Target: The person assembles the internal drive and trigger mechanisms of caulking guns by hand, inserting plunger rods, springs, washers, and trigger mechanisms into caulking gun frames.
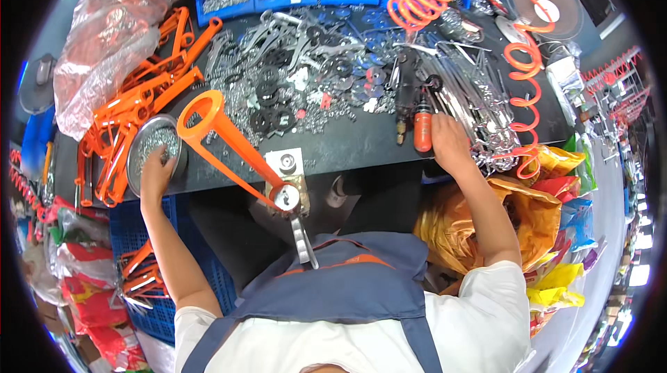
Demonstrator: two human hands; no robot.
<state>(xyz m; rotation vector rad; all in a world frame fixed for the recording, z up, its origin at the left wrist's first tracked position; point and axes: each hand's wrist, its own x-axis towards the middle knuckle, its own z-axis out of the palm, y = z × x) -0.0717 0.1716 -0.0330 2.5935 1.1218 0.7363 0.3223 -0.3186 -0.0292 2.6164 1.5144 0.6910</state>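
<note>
My left hand's (158,170) fingertips were dipped into a steel bowl (136,173) of small metal parts; whether they pinched any, I could not tell. My right hand (448,138) touched the orange-handled driver (422,131), its closure unclear. Between them, the orange tubular frame (236,144) met the bench-edge fixture (283,159). Risks: a dragging wrist could have tipped the bowl; a bump could have twisted the frame. Loose hardware (299,88) littered the dark bench (361,145) before blue bins (286,2); plastic bags (90,262) crowded the floor alongside.

a round silver bowl (137,145) of small metal bits (165,136) sits left on the tabletop (347,142); a bare orange frame (233,135) slants across its front edge; right, an orange-and-black tool (422,131).
</note>
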